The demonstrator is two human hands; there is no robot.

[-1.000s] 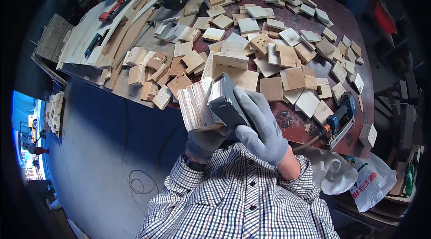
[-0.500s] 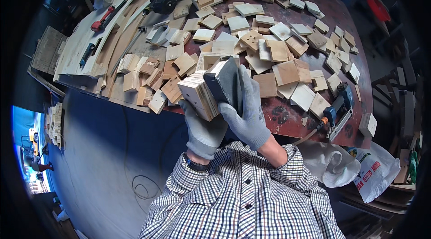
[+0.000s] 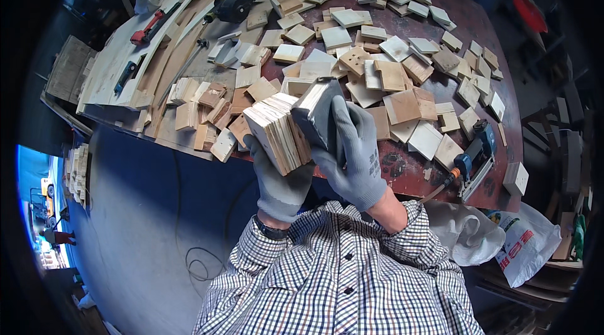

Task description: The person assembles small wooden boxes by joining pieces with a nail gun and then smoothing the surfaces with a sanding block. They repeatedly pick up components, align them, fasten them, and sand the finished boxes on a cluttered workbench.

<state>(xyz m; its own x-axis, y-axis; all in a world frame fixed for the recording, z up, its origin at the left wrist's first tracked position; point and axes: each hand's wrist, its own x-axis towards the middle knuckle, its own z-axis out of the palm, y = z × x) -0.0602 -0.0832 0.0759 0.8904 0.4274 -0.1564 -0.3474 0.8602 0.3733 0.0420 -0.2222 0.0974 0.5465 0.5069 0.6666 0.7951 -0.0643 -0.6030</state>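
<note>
My left hand point(image 3: 280, 187), in a grey glove, is closed around a stack of square plywood pieces point(image 3: 277, 134), their layered edges facing up. In my right hand point(image 3: 357, 162), also gloved, is a dark-faced wooden block point(image 3: 319, 115) with a pale edge. I hold it close against the right side of the stack, tilted. Whether the two touch lower down is hidden. Both hands are in front of the table's near edge. Just beyond them, many loose wooden pieces point(image 3: 402, 105) lie scattered and overlapping.
A blue nail gun point(image 3: 475, 156) with a hose lies on the dark red table point(image 3: 402, 181) at right. Long boards point(image 3: 182, 33) on the left carry a red-handled tool point(image 3: 148, 28) and a dark power tool point(image 3: 233, 6). White bags point(image 3: 525, 240) hang below the right edge.
The stack in my left hand has shifted slightly left. My right hand has turned the dark-faced block a little and moved slightly right, showing more of the stack's side.
</note>
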